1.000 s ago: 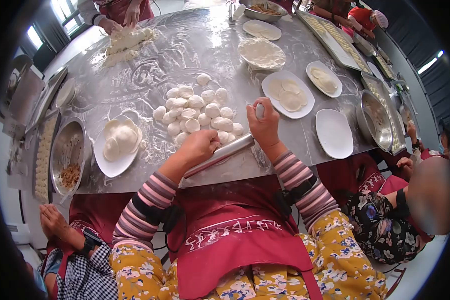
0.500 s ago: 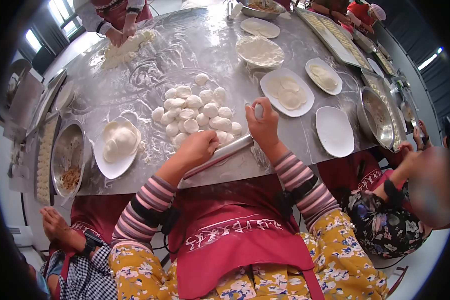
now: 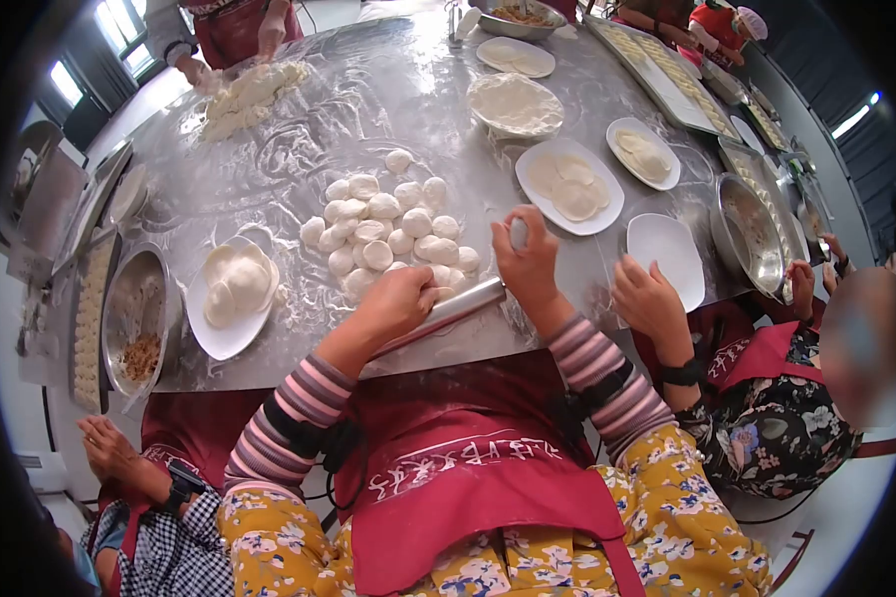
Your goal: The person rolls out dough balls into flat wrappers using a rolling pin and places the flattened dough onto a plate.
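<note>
My left hand (image 3: pixel 398 301) is closed at the near edge of the pile of white dough pieces (image 3: pixel 383 234), its fingertips bent under; what they hold is hidden. Across the table's front lies a shiny metal cylinder (image 3: pixel 473 298), running from beside my left hand to my right hand. Just past its right end, my right hand (image 3: pixel 530 257) is wrapped round a grey rounded object (image 3: pixel 518 234), mostly covered by the fingers. A single dough piece (image 3: pixel 398 161) sits behind the pile.
Plates of flat dough (image 3: pixel 234 287) (image 3: pixel 570 187) flank the pile. A co-worker's hand (image 3: pixel 652 303) is beside a white plate (image 3: pixel 665 257). Metal bowls (image 3: pixel 141 318) (image 3: pixel 749 234) stand at both sides. Another person's hands (image 3: pixel 201 78) are near floury dough (image 3: pixel 254 99) at the back.
The right co-worker's hand has come in over the table edge by the white plate. The far person's hands have moved apart. My right hand is slightly lower.
</note>
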{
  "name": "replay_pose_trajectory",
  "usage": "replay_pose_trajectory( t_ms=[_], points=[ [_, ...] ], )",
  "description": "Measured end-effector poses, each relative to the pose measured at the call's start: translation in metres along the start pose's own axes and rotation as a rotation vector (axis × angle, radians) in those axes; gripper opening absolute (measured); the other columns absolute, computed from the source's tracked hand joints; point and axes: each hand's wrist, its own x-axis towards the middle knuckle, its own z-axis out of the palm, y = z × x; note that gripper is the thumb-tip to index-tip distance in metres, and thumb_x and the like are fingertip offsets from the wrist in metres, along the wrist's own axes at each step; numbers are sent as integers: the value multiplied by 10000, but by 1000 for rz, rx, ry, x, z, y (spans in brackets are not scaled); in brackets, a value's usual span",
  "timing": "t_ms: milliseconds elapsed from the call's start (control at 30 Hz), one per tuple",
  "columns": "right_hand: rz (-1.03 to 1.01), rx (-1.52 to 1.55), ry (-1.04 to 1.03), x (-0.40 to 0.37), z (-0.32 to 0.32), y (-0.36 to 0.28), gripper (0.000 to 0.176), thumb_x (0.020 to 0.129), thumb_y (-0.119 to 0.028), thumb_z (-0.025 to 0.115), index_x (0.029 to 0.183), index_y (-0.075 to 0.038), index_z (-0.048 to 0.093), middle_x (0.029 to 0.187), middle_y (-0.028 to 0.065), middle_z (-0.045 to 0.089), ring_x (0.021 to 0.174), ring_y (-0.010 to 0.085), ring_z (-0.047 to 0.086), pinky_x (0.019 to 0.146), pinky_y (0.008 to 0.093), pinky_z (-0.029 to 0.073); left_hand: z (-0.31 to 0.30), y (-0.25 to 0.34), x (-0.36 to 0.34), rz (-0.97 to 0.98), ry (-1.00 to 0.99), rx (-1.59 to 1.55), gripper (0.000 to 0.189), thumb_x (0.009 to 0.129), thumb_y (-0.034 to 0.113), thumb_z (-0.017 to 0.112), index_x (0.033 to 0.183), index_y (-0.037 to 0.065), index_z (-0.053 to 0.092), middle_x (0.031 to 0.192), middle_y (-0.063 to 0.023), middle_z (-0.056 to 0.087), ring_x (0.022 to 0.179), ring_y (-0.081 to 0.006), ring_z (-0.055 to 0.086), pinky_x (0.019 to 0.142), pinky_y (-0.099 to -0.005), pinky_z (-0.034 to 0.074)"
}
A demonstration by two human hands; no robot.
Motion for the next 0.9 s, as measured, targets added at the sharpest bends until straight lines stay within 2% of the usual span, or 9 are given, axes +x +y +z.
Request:
replay_pose_trajectory(
  t_ms=[133,300,367,500,567,600,667,800,900],
  points=[
    [14,-36,-60,-5,-10,-5,229,763,-16,669,909,-51,496,705,137,576,609,346,597,535,361,459,-5,6,2,1,-62,83,188,811,165,569,804,-19,609,783,-235,617,768,-397,596,681,-449,457],
    [70,-34,-70,-36,-49,-32,239,756,2,669,912,-46,495,692,126,555,588,321,588,536,359,457,4,-14,-12,-9,17,-88,187,809,163,573,832,-21,596,806,-235,617,778,-393,598,684,-449,458],
    [2,-58,-26,-33,-45,-30,243,752,11,670,912,-44,496,684,118,550,574,303,582,531,358,454,5,-11,-17,7,-10,-174,150,810,128,585,841,-19,589,740,-207,602,689,-285,601,622,-376,453],
    [64,14,-33,-4,-2,-2,218,755,-3,669,891,-44,503,704,135,567,605,336,598,527,365,451,7,-3,-6,26,32,-46,148,808,122,585,849,-20,594,746,-212,602,692,-293,602,628,-380,454],
    [46,21,-16,0,1,-1,213,757,-6,667,886,-44,502,704,137,566,607,342,598,528,366,450,7,-2,2,-21,32,-15,155,820,153,548,840,4,586,810,-223,617,795,-394,595,691,-446,461],
    [35,23,-15,1,2,-1,207,759,-10,666,880,-44,502,704,139,565,608,348,597,528,367,449,4,1,2,-18,36,-16,155,820,153,548,840,4,586,810,-223,617,795,-394,595,691,-446,461],
    [10,-37,-35,-10,-16,-9,211,756,-6,667,877,-44,499,698,137,561,601,344,596,530,366,451,0,5,-1,-11,-50,75,139,816,123,544,857,-4,583,830,-230,616,806,-391,598,694,-443,461],
    [80,-40,-53,-39,-53,-35,224,748,4,674,869,-44,492,688,132,554,593,332,597,529,368,455,9,-16,-9,-8,43,-100,127,807,92,547,869,-13,582,847,-236,616,818,-384,603,700,-438,460],
    [48,-95,-35,-30,-42,-30,233,742,12,677,867,-40,487,682,130,554,579,327,594,522,370,456,9,-15,-15,8,-12,-183,118,819,89,552,862,-16,584,784,-207,612,741,-284,610,646,-376,453]
  ],
)
